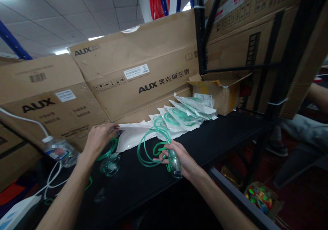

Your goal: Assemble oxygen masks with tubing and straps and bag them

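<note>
My right hand is closed on a clear green oxygen mask. Its coiled green tubing loops out to the left over the black table. With fingers pinched, my left hand grips the left edge of a white paper-backed pouch; what the pouch holds, if anything, cannot be made out. Just below that hand, another coil of green tubing and a second clear mask lie on the table. Several sealed pouches with green tubing lie overlapped in a row to the right.
An opened small carton stands behind the pouches. Large cardboard sheets wall off the back. At left are a clear bottle, white cables and a white power strip. A person's arm shows at far right.
</note>
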`<state>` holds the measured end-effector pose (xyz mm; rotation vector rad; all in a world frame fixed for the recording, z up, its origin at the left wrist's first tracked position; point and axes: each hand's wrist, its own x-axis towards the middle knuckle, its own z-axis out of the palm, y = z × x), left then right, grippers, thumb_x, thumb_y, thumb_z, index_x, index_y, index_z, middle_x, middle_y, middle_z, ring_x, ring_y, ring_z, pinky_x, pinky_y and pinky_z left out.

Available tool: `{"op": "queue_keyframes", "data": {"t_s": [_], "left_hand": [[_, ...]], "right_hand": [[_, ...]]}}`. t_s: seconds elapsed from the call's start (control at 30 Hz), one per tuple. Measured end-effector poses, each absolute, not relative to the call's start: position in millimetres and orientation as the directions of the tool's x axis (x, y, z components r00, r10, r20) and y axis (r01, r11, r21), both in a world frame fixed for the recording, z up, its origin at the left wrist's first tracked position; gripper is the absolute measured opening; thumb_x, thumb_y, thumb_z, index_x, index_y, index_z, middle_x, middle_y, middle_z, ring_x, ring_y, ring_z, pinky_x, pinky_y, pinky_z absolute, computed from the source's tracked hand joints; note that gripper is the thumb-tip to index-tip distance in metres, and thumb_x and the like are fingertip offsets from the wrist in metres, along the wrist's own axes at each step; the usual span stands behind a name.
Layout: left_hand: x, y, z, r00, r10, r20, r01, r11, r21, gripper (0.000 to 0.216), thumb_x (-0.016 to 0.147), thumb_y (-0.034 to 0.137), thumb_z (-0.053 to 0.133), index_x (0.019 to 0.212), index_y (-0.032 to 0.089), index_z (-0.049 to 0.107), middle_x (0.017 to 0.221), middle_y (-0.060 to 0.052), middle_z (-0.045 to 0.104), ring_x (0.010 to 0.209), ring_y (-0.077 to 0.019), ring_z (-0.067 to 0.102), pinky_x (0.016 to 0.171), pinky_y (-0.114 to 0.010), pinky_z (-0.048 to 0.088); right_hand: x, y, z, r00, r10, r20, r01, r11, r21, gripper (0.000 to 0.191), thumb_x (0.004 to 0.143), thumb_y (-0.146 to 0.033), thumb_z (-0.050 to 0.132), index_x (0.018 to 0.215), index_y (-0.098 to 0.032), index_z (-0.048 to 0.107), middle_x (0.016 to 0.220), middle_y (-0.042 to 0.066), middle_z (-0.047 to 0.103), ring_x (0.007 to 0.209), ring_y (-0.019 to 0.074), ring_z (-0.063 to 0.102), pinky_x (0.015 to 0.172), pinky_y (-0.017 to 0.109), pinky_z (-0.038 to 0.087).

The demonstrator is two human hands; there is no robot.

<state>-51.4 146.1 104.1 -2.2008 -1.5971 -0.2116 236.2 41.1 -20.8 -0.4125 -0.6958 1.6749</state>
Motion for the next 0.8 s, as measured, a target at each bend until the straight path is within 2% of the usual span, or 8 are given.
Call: {"op": "queue_keyframes", "data": {"t_s": [0.13,0.23,0.3,0.4,0.47,0.57,0.7,0.8], "left_hand": [[-42,108,132,0.318,0.826,0.465,0.937,-0.197,-0.290,0.038,0.101,0.036,0.043,0.123,0.017,0.067,0.126,-0.015,0.071,0.113,-0.0356,0.065,0.094,-0.045,0.047],[-17,68,139,0.364,0.788,0.496,0.910,-0.187,-0.370,0.035,0.103,0.034,0.041,0.126,0.023,0.065,0.126,-0.009,0.071,0.105,-0.0327,0.068,0.084,-0.041,0.052],[8,41,132,0.410,0.799,0.440,0.892,-0.249,-0.378,0.033,0.102,0.033,0.044,0.124,0.024,0.066,0.120,-0.008,0.072,0.103,-0.0301,0.070,0.076,-0.036,0.055],[58,12,105,0.444,0.859,0.254,0.872,-0.349,-0.343,0.033,0.100,0.019,0.043,0.123,0.023,0.067,0.123,-0.011,0.069,0.099,-0.0270,0.071,0.077,-0.036,0.057],[94,0,80,0.450,0.888,0.092,0.868,-0.411,-0.279,0.038,0.095,0.007,0.044,0.123,0.021,0.067,0.117,-0.012,0.070,0.102,-0.0272,0.071,0.080,-0.036,0.058],[137,-9,43,0.435,0.899,-0.046,0.890,-0.437,-0.127,0.035,0.093,0.010,0.053,0.125,0.017,0.066,0.120,-0.016,0.070,0.103,-0.0292,0.072,0.079,-0.037,0.061],[136,-13,18,0.535,0.832,0.149,0.829,-0.550,0.097,0.054,0.089,0.040,0.069,0.138,0.020,0.058,0.130,-0.017,0.067,0.113,-0.0333,0.069,0.090,-0.042,0.059],[91,-13,17,0.539,0.766,0.350,0.764,-0.620,0.180,0.032,0.100,0.038,0.051,0.128,0.031,0.064,0.124,-0.007,0.071,0.113,-0.0257,0.069,0.098,-0.040,0.056]], "right_hand": [[243,37,-20,-0.278,0.940,0.199,-0.785,-0.103,-0.611,0.027,0.078,-0.030,0.076,0.076,-0.019,0.051,0.060,-0.007,0.053,0.060,0.0146,0.065,0.075,0.037,0.059],[263,35,-12,-0.339,0.897,0.285,-0.791,-0.108,-0.602,0.023,0.081,-0.029,0.072,0.075,-0.018,0.053,0.060,-0.007,0.051,0.057,0.0134,0.062,0.073,0.038,0.060],[282,34,3,-0.384,0.856,0.347,-0.787,-0.106,-0.608,0.020,0.082,-0.026,0.069,0.074,-0.017,0.054,0.061,-0.007,0.051,0.055,0.0123,0.060,0.074,0.041,0.060],[309,36,36,-0.440,0.785,0.435,-0.765,-0.074,-0.640,0.012,0.083,-0.021,0.066,0.078,-0.018,0.056,0.062,-0.006,0.053,0.054,0.0125,0.060,0.069,0.039,0.061],[320,39,59,-0.455,0.760,0.464,-0.740,-0.033,-0.672,0.012,0.081,-0.022,0.067,0.076,-0.017,0.058,0.064,-0.005,0.055,0.056,0.0135,0.061,0.064,0.036,0.061],[329,43,82,-0.426,0.792,0.438,-0.687,0.032,-0.726,0.011,0.076,-0.021,0.070,0.082,-0.015,0.063,0.074,-0.002,0.061,0.062,0.0144,0.064,0.059,0.030,0.059],[342,36,83,-0.378,0.885,0.272,-0.462,0.074,-0.884,0.026,0.076,-0.021,0.070,0.101,-0.014,0.069,0.090,0.005,0.071,0.074,0.0187,0.069,0.058,0.026,0.058],[359,20,73,-0.404,0.903,0.146,-0.239,0.050,-0.970,0.033,0.080,-0.028,0.069,0.109,-0.012,0.072,0.095,0.012,0.076,0.083,0.0253,0.073,0.062,0.029,0.060]]}}
